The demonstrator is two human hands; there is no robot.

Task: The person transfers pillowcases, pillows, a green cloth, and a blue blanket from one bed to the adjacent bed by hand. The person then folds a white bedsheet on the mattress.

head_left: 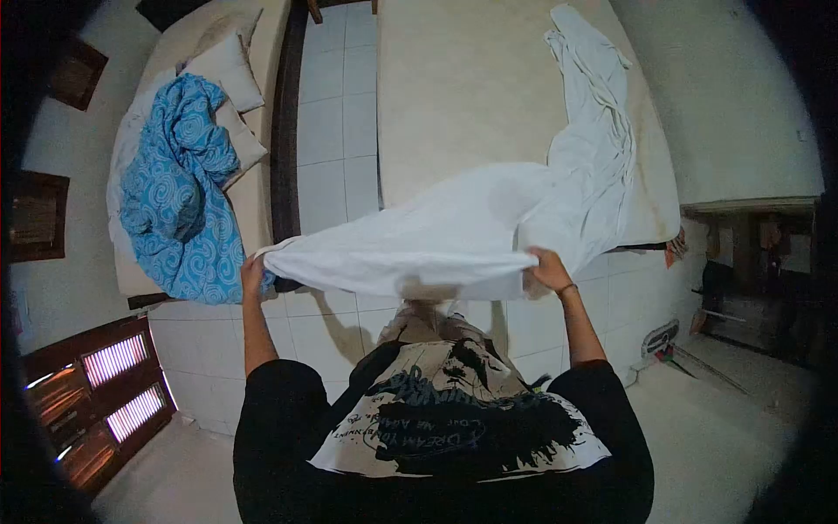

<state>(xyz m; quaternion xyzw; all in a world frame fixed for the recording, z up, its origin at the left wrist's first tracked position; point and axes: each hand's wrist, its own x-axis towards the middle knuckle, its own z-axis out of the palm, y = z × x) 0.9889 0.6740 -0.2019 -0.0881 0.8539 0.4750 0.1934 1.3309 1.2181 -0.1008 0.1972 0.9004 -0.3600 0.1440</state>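
A white bed sheet [410, 227] is stretched between my two hands in front of my body. My left hand [253, 272] grips one corner of its near edge. Farther right along that edge, my right hand [548, 271] is closed on the cloth. From there the sheet runs over the foot of the bare cream mattress [463, 96] and lies bunched in folds up its right side. The mattress has some brownish marks along its right edge.
To the left, a second bed [271, 52] holds a crumpled blue patterned blanket [175, 183] and white pillows [229, 70]. A tiled floor strip [336, 113] separates the beds. A wooden door with slatted panes [105, 402] stands lower left, and a dark shelf [759, 271] at right.
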